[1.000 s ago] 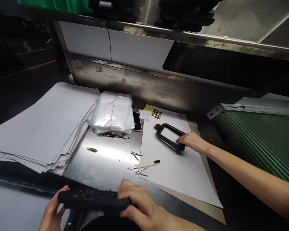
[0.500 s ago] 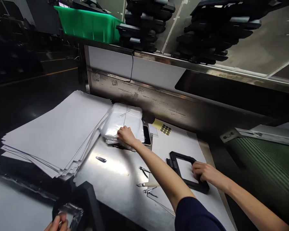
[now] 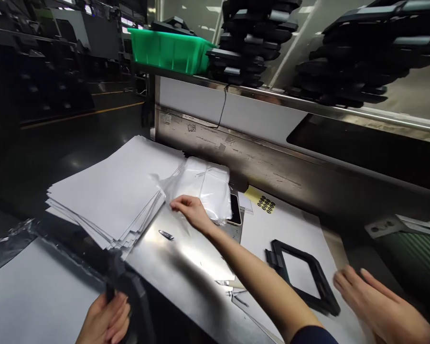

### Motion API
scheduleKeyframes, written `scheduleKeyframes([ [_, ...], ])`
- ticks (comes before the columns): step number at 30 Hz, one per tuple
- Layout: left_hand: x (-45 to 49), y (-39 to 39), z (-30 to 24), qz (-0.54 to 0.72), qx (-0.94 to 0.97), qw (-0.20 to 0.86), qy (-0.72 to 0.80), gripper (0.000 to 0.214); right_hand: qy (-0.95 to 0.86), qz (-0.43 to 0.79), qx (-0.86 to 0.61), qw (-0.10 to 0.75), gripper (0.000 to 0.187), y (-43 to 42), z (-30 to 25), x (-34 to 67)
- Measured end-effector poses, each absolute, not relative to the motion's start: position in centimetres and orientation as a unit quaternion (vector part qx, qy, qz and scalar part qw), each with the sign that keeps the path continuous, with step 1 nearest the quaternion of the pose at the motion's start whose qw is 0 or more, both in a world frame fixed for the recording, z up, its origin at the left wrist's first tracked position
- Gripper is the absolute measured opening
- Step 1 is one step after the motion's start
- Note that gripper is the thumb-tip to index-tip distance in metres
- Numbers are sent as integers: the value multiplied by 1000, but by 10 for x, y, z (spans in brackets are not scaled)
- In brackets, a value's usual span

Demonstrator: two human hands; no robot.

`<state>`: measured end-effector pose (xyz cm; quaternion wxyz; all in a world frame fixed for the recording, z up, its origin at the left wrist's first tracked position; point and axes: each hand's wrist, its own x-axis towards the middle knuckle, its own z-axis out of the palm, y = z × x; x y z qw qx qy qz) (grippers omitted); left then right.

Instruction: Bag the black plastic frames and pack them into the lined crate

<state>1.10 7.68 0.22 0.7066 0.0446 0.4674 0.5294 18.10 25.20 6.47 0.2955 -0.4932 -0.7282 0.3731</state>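
Note:
My left hand (image 3: 105,319) is at the bottom left, closed round a black plastic part (image 3: 131,286) that hangs over the bench's front edge. My right hand (image 3: 188,210), on a dark-sleeved arm, reaches forward to a stack of clear plastic bags (image 3: 208,188). Its fingers pinch the edge of one bag, which lifts up toward the left. A black rectangular frame (image 3: 301,274) lies on a white sheet (image 3: 290,229) at the right. A co-worker's hand (image 3: 376,306) hovers beside that frame with its fingers spread, not holding it.
A thick pile of white sheets (image 3: 111,196) fills the left of the steel bench (image 3: 186,258). Nearby lie a phone (image 3: 234,210), a yellow sheet of black stickers (image 3: 263,201), a small metal tool (image 3: 166,234) and tweezers (image 3: 236,291). Above, a shelf carries a green bin (image 3: 168,48) and stacked black parts (image 3: 251,43).
My right hand left the black part, reached to the bag stack and now pulls one bag up. The co-worker's hand has come off the black frame. The view swung left.

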Motion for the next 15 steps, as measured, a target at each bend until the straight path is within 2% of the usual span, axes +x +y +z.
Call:
scheduleKeyframes([
  [5,25,85,18,579,106,696,411,38,-730,494,-396,256,15,166,69,146],
  [9,22,67,19,569,119,700,413,30,-698,568,-374,225,20,134,68,142],
  [12,14,48,13,568,99,693,432,32,-595,687,-368,196,21,126,62,144],
  [15,0,30,0,584,61,661,467,35,-422,809,-317,259,23,125,56,147],
])
